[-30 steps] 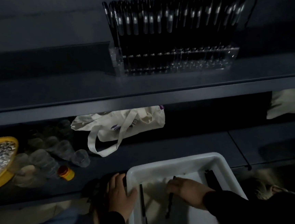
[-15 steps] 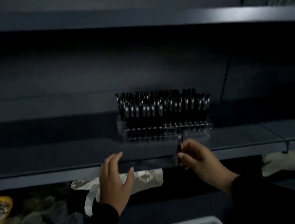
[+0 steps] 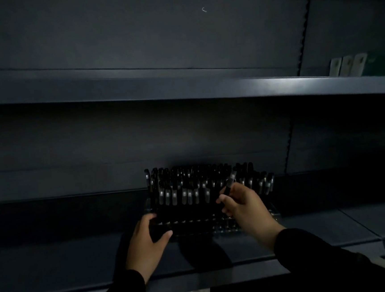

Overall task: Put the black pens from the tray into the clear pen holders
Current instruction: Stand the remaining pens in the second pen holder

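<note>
While the right hand (image 3: 245,207) pinches one black pen (image 3: 229,185) between thumb and curled fingers, that pen stands tilted over the right half of the clear pen holder (image 3: 224,227), its silver clip end uppermost and its lower end hidden behind the fingers. Whether its tip has entered a slot cannot be told in the dim light. Many more black pens (image 3: 181,188) stand upright in rows in the holder, clips catching the light, filling most of it from the left end across to the right. The left hand (image 3: 146,245) grips the holder's left end, thumb against the front face and fingers curled round the corner. That makes both grips closed: the right on the pen, the left on the holder. The holder sits on a dark shelf (image 3: 69,261), close to its back wall, with the hands' shadow falling on the shelf in front of it. Both arms wear dark sleeves (image 3: 324,257). Another dark shelf (image 3: 182,91) runs above, carrying a few pale packets (image 3: 347,65) at its far right. The tray is out of view.
</note>
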{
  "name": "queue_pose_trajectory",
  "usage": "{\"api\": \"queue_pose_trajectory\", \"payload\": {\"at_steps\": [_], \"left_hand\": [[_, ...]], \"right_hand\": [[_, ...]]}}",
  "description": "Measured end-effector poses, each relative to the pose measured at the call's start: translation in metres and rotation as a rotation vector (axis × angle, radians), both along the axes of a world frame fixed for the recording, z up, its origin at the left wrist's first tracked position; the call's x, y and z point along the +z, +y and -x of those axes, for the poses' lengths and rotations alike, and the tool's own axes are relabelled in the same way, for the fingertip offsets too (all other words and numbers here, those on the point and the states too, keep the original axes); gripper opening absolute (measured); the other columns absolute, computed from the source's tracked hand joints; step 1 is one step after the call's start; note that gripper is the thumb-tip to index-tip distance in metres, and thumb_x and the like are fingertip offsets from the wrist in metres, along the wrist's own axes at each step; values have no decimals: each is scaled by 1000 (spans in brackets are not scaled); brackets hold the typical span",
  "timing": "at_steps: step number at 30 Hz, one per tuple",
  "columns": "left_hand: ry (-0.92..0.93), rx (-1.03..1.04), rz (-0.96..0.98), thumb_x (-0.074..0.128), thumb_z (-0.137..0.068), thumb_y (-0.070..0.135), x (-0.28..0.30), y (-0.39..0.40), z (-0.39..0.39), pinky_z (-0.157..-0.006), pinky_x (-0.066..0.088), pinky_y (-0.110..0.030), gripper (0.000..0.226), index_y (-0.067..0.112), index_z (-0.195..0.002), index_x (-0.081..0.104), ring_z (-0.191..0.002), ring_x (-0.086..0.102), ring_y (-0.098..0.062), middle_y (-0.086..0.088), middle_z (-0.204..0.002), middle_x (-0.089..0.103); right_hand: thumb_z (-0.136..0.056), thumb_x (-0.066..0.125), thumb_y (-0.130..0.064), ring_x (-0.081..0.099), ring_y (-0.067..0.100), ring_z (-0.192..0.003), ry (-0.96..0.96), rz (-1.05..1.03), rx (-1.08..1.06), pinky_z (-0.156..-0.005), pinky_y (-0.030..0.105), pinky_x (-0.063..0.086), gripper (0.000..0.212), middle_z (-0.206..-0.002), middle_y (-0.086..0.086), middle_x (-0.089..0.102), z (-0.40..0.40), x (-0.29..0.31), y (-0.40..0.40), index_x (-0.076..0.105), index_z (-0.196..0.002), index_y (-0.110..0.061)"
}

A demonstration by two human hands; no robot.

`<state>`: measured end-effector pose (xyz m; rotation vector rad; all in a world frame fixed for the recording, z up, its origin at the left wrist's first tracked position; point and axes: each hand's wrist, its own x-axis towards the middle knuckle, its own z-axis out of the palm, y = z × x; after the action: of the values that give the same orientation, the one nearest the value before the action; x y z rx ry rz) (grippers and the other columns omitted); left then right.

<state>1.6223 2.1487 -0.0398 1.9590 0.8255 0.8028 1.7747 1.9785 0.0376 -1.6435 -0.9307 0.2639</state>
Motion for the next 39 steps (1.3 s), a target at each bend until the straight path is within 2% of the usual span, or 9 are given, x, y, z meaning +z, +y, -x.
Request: {"api": "queue_pose_trajectory", "payload": {"at_steps": [8, 11, 16, 19, 24, 27, 30, 34, 39], "left_hand": [[15, 24, -47, 67, -86, 31, -5, 2, -1, -96, 45, -32, 48, 27, -129, 45, -120, 50, -19, 3, -131, 52], [4, 39, -54, 68, -86, 29, -6, 2, -1, -95, 47, -33, 46, 26, -127, 47, -118, 52, -19, 3, -127, 55], [-8, 59, -64, 68, -85, 28, -9, 4, -1, -90, 48, -30, 42, 26, -123, 51, -111, 56, -18, 4, -118, 58], [-3, 62, -88, 67, -86, 29, -8, 2, -1, -86, 48, -26, 40, 27, -122, 50, -108, 56, -15, 11, -109, 55], [-23, 72, -101, 69, -85, 28, -7, 0, -1, -82, 44, -21, 41, 26, -122, 51, -96, 51, -8, 14, -102, 51], [-26, 73, -96, 69, -85, 29, -7, -1, -1, -85, 46, -23, 42, 26, -123, 51, -101, 53, -12, 14, -104, 50], [-43, 68, -102, 70, -84, 29, -8, -1, 0, -87, 47, -26, 42, 26, -122, 52, -106, 56, -14, 14, -105, 54], [-56, 73, -107, 70, -84, 27, -8, -1, 0, -85, 47, -24, 41, 25, -122, 53, -98, 54, -9, 11, -106, 56], [-42, 75, -102, 69, -85, 27, -6, -2, 1, -86, 47, -25, 43, 24, -124, 52, -103, 55, -11, 12, -107, 54]], "right_hand": [[-96, 50, -14, 54, 1, -65, -167, -55, -57, -63, 17, 46, 15, -82, 3, 65, -5, -5, 12, 56, -85, -22], [-97, 48, -16, 53, 6, -67, -214, -8, -47, -65, 24, 48, 16, -83, 5, 64, -6, -7, 13, 55, -86, -24], [-96, 50, -15, 46, 6, -62, -253, 133, -14, -58, 23, 41, 19, -69, -2, 52, -8, -22, 21, 51, -77, -15], [-95, 50, -14, 41, 10, -62, -186, 152, 0, -59, 30, 36, 23, -67, -2, 45, -10, -32, 23, 44, -73, -12], [-94, 54, -11, 39, 6, -59, -191, 137, -35, -53, 19, 35, 23, -64, -4, 43, -7, -35, 23, 45, -74, -7], [-91, 59, -10, 37, 0, -53, -224, 134, -56, -51, 14, 34, 26, -59, -7, 44, -5, -32, 21, 45, -69, -9], [-89, 64, -13, 33, 2, -51, -253, 121, -75, -50, 14, 32, 32, -56, -7, 39, -1, -30, 19, 41, -65, -14], [-92, 56, -4, 36, 3, -50, -230, 83, -112, -50, 13, 33, 22, -59, -5, 44, 4, -32, 20, 46, -74, -14], [-93, 49, -2, 31, 6, -53, -282, 116, -121, -49, 14, 31, 17, -66, 8, 48, 8, -33, 21, 45, -82, -14]]}}
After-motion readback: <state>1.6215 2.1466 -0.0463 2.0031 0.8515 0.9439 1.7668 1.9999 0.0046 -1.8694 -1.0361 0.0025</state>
